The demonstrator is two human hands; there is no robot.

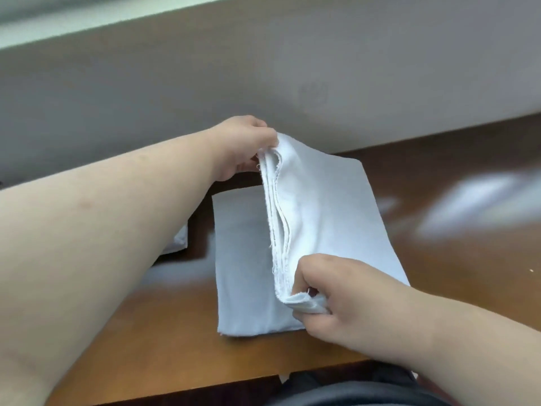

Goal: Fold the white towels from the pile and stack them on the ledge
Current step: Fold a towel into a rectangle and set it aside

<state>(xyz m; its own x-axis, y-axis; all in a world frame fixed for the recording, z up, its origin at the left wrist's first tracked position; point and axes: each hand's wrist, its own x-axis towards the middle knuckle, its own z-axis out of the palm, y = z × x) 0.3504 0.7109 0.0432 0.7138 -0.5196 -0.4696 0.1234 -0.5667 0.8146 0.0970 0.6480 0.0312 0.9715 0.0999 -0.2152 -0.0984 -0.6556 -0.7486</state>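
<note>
A white towel (322,206), folded into several layers, lies on the brown wooden table (152,332). Its left half is raised, with the layered edges showing along the fold line. My left hand (243,148) pinches the far corner of that raised edge. My right hand (345,300) pinches the near corner, fingers curled round the cloth. The lower part of the towel (243,273) lies flat on the table beneath the raised flap. A pale ledge (87,27) runs along the top left, above a grey wall.
Another white cloth (180,240) peeks out from under my left forearm at the table's left. Blurred white patches (480,200) show on the table at the right. The table's near edge runs along the bottom, with dark clothing below it.
</note>
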